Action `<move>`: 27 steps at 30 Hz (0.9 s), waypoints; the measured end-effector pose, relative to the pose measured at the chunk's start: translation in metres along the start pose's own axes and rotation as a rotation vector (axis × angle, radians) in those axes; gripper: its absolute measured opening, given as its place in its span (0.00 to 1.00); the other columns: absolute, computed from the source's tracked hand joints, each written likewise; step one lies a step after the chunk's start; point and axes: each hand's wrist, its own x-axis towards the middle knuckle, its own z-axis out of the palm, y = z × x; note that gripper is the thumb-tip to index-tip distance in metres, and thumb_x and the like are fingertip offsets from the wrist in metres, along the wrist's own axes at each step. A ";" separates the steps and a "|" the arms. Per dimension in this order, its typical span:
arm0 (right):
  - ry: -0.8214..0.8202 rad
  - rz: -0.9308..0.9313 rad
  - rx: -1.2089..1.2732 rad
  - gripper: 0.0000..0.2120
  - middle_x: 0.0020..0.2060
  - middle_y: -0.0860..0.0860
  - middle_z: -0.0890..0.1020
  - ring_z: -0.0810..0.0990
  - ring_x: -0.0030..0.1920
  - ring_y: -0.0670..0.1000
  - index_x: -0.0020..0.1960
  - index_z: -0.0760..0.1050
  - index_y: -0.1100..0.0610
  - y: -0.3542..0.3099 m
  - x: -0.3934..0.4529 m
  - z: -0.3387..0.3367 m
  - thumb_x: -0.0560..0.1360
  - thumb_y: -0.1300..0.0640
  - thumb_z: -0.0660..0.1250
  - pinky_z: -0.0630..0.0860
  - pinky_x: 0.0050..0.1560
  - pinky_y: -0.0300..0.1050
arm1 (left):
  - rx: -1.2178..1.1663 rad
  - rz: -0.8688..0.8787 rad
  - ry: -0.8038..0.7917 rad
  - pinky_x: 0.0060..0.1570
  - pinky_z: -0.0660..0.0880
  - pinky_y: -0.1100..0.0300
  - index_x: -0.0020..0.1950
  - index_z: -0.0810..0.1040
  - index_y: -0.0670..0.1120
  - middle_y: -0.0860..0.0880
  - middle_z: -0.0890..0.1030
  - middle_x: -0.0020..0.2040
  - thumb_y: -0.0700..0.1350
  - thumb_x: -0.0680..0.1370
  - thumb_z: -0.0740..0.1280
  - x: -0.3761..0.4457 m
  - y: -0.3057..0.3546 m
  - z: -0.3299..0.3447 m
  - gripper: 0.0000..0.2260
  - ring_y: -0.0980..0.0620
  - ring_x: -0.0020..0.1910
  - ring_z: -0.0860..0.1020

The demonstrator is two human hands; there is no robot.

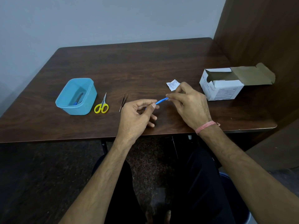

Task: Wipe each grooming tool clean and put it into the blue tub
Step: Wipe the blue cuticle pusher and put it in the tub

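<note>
My left hand pinches one end of a thin blue tool above the table's front middle. My right hand pinches the tool's other end between thumb and fingertips; whether a wipe is under those fingers I cannot tell. The blue tub stands at the left and holds a blue-handled tool. Yellow-handled scissors lie just right of the tub. Dark tweezers lie between the scissors and my left hand.
A torn white sachet lies behind my right hand. An open white cardboard box sits at the right, near a brown wooden partition. The dark wooden table meets a grey wall at the back.
</note>
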 end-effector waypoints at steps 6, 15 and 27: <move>0.013 0.060 -0.021 0.05 0.48 0.51 0.82 0.84 0.41 0.53 0.55 0.91 0.53 0.002 0.002 0.002 0.81 0.56 0.77 0.82 0.36 0.55 | 0.011 0.015 -0.005 0.31 0.83 0.59 0.62 0.91 0.48 0.50 0.92 0.51 0.42 0.87 0.74 0.000 0.000 0.001 0.07 0.54 0.36 0.86; 0.044 0.118 -0.037 0.05 0.47 0.52 0.81 0.82 0.42 0.53 0.54 0.90 0.56 0.003 0.003 0.000 0.81 0.56 0.77 0.82 0.37 0.55 | 0.007 0.013 0.061 0.30 0.83 0.60 0.62 0.91 0.46 0.50 0.92 0.51 0.41 0.86 0.75 -0.002 0.005 0.003 0.07 0.54 0.36 0.87; 0.011 -0.057 0.057 0.06 0.48 0.48 0.84 0.76 0.39 0.44 0.59 0.90 0.51 -0.002 -0.002 0.002 0.84 0.54 0.75 0.80 0.37 0.50 | 0.024 -0.001 0.071 0.30 0.83 0.62 0.62 0.91 0.47 0.52 0.92 0.52 0.39 0.86 0.75 -0.002 0.006 0.007 0.08 0.49 0.39 0.91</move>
